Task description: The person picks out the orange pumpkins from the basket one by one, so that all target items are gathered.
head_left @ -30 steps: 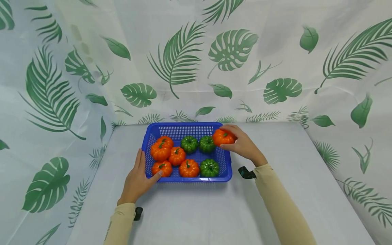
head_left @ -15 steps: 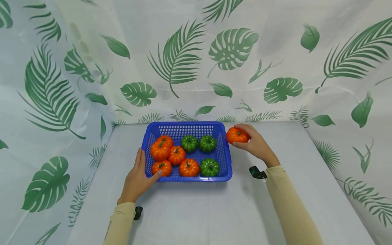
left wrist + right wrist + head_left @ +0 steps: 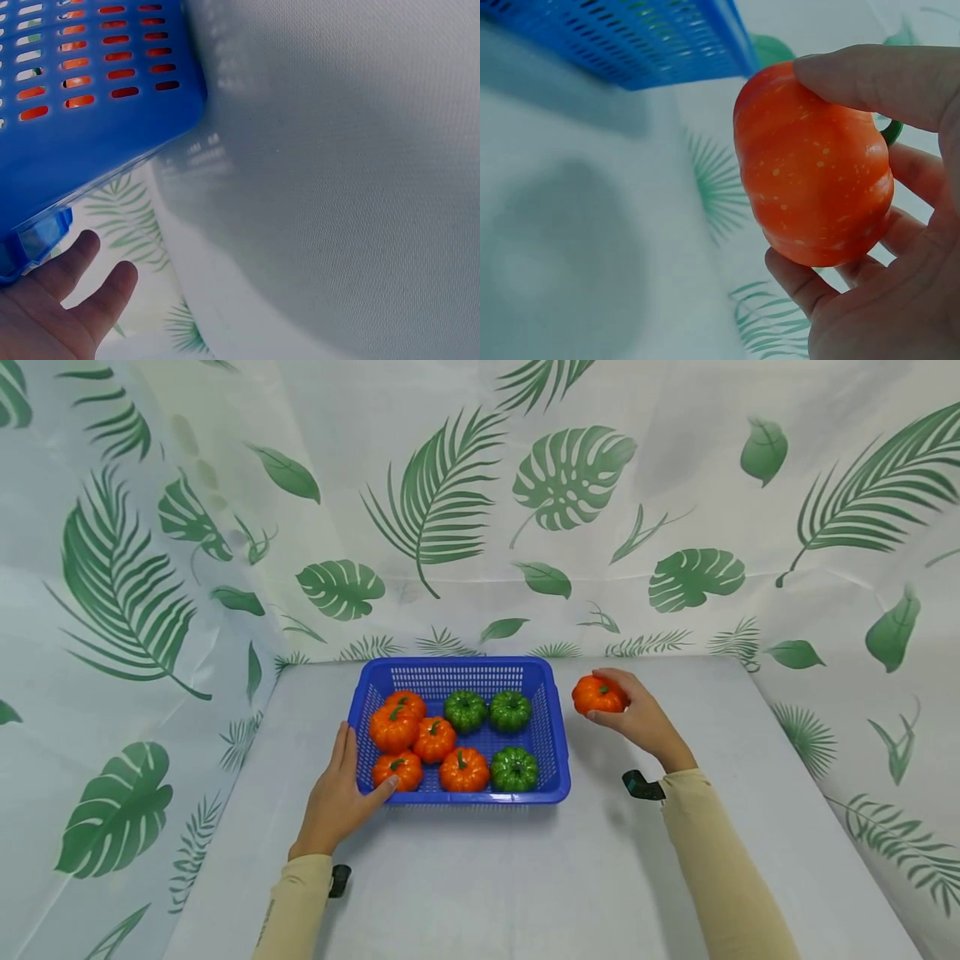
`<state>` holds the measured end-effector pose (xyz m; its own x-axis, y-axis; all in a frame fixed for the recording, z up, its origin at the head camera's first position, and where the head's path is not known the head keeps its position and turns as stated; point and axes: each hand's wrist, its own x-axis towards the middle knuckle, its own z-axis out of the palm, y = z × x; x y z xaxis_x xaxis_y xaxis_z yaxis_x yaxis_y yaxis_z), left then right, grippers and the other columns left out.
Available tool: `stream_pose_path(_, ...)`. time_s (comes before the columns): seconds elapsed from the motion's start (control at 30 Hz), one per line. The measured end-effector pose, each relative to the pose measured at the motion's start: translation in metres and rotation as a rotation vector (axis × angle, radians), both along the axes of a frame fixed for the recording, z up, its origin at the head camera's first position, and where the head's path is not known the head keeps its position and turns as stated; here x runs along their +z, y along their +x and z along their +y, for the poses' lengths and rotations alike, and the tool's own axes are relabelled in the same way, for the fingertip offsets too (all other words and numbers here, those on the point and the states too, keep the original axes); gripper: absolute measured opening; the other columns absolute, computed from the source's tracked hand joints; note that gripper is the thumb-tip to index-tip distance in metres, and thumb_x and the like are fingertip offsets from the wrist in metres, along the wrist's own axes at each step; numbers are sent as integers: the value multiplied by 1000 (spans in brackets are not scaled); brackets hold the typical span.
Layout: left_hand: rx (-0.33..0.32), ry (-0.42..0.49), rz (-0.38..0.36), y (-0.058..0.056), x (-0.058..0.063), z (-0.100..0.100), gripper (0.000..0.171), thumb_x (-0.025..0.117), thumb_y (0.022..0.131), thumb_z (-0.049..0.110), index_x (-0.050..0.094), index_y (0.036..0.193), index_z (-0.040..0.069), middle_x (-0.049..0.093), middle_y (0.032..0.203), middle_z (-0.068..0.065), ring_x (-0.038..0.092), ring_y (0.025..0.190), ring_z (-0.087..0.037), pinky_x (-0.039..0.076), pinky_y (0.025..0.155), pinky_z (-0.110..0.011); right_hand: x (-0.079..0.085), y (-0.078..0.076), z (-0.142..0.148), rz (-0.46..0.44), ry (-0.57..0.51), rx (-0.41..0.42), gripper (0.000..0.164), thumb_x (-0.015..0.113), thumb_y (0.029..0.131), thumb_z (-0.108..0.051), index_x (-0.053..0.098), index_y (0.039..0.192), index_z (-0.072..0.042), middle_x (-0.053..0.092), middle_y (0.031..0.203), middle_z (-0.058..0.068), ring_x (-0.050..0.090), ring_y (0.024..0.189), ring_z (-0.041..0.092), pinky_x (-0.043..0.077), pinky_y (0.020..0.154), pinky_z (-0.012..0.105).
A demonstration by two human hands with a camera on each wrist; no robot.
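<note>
In the head view, a blue plastic basket [image 3: 450, 798] holds several small orange pumpkins [image 3: 435, 741] at its left and front. Three green pumpkins [image 3: 514, 769] lie at its right. My left hand [image 3: 333, 802] rests at the basket's front-left corner, thumb over the front rim and fingers extended along the left side. The left wrist view shows loose fingers [image 3: 109, 300] below the rim. To the right of the basket, my right hand [image 3: 641, 718] grips another orange pumpkin [image 3: 597, 694] between thumb and fingers. In the right wrist view, that pumpkin [image 3: 814, 165] is raised above the table.
The basket stands on a white-covered table [image 3: 480, 877] near its back edge. White curtains [image 3: 465, 527] printed with green leaves hang behind and at both sides. A dark wrist device [image 3: 643, 786] sits by each sleeve cuff.
My right hand has carried the orange pumpkin rightward, from above the basket's right rim to beside the basket. The left hand and the basket have stayed in place.
</note>
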<state>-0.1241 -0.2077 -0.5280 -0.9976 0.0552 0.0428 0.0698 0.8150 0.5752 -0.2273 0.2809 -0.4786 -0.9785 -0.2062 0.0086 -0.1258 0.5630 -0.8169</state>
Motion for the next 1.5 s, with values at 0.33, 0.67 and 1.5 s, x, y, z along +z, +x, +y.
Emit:
stream_pose_path(0.33,1,4,29,-1,0,1,115,69,96,61,10,170,-4,2,178,-20,33,152,-53,35,118,-65,-32,-11,-1,-89,-5,-22,83,77,98,-21,34,167,-7,30,168,24,35,147,48,32,119,69)
stream_pose_path(0.67,4,6,11,-1,1,1,115,69,96,61,8,170,-2,-1,179,-17,34,152,-52,35,118,-64,-56,-18,-3,-100,-3,-23,83,78,96,-18,36,166,-8,30,170,25,28,153,49,23,122,71)
stream_pose_path(1.5,10,5,17,-1,-4,-1,114,68,96,62,8,171,0,-1,179,-14,38,150,-52,38,117,-63,-75,-21,-9,-135,-5,-76,98,82,93,-16,24,172,-14,15,176,21,20,157,50,22,122,72)
